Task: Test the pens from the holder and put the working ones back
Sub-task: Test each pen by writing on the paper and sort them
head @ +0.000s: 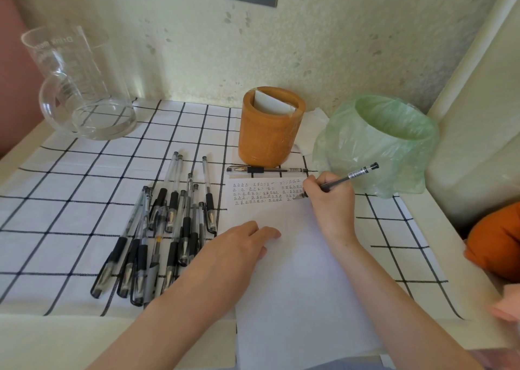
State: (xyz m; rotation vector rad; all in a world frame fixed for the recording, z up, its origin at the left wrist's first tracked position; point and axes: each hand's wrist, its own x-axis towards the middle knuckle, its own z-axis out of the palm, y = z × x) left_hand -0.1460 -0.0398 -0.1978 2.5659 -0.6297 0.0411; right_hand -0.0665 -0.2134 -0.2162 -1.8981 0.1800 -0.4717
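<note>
**A:** Where is the pen that is tested now?

**B:** I see the black gel pen with a clear barrel point(349, 176) in the right hand point(329, 198). Thumb and fingers are curled around it low on the grip. Its tip touches the white sheet of paper point(295, 271), at the right end of the rows of small written marks.

**A:** And the other hand?

**B:** The left hand point(239, 245) rests on the sheet's left edge, with relaxed fingers, holding nothing.

**A:** The other pens?

**B:** A heap of clear pens with black grips point(157, 229) lies on the white cloth with a black grid point(70, 200), just left of the sheet. One single capped pen point(267, 169) lies along the sheet's far edge. Just behind it, near the table's back edge, stands the round brown wooden holder point(270, 127), with a white card inside.

**A:** What else?

**B:** A bin lined with a pale green plastic bag point(380, 144) stands toward the back right corner. A clear glass jug point(81, 88) stands at the back left corner.
</note>
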